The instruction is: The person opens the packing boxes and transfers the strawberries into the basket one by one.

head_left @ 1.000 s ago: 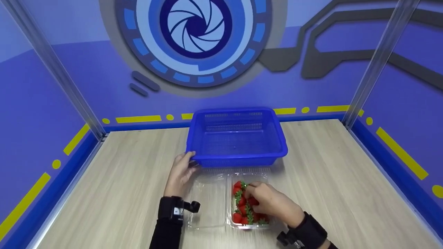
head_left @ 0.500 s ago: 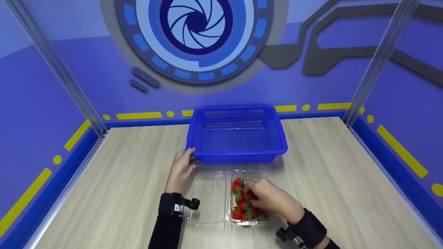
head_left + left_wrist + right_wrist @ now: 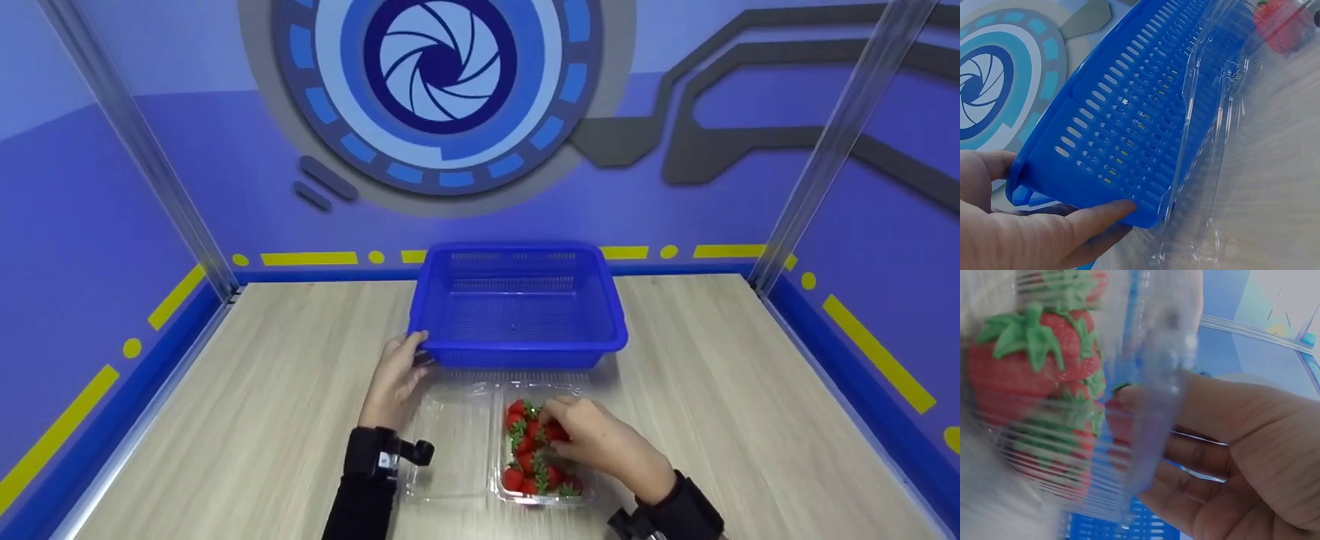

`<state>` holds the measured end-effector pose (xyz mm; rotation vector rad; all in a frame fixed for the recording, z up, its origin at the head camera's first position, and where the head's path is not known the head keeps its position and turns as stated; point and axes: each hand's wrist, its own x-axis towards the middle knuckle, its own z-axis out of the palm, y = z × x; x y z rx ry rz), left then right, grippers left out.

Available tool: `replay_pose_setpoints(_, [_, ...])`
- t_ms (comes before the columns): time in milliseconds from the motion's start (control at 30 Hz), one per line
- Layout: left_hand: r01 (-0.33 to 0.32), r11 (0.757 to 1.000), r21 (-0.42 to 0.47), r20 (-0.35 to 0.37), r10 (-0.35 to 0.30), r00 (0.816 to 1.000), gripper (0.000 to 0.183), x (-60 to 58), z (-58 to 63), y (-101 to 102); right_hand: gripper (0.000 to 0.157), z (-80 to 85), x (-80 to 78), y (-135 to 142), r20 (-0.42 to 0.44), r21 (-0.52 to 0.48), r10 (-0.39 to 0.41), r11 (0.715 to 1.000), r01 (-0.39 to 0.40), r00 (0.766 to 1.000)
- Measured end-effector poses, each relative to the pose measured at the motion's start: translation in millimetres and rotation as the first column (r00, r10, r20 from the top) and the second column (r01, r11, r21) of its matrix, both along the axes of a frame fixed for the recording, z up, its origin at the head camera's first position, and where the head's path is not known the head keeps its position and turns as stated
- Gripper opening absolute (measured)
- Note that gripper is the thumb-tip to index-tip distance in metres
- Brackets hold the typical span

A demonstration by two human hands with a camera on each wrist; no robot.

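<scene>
Gripping the blue basket (image 3: pixel 517 357) at its near left corner is the left hand (image 3: pixel 391 379), while the right hand (image 3: pixel 604 439) pinches a strawberry (image 3: pixel 1119 417) between thumb and fingers at the clear box (image 3: pixel 495 454) of other strawberries (image 3: pixel 526 460), lying open on the table (image 3: pixel 300 375) just this side of the basket.

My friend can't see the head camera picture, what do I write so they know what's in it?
A right hand reaches into a clear plastic box and seems to pinch one of its strawberries. The left hand holds the near left corner of a blue basket behind the box, whose lid lies open on the left.
</scene>
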<state>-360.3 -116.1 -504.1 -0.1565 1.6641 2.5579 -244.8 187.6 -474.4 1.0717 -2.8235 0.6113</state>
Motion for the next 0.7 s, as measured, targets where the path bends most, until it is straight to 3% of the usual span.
replay_pose_setpoints(400, [0.004, 1.000, -0.009, -0.003, -0.004, 1.000, 0.029, -0.5, -2.8, -3.5, 0.028, -1.5, 3.0, -0.5, -0.032, -0.007, 0.012, 1.000, -0.013, 0.999])
replay_pose_setpoints(700, [0.020, 1.000, -0.001, -0.001, -0.020, 1.000, 0.030, -1.8, 0.0, -2.2, 0.028, 23.1, -6.8, 4.1, -0.014, -0.064, -0.043, 0.997, 0.042, 0.999])
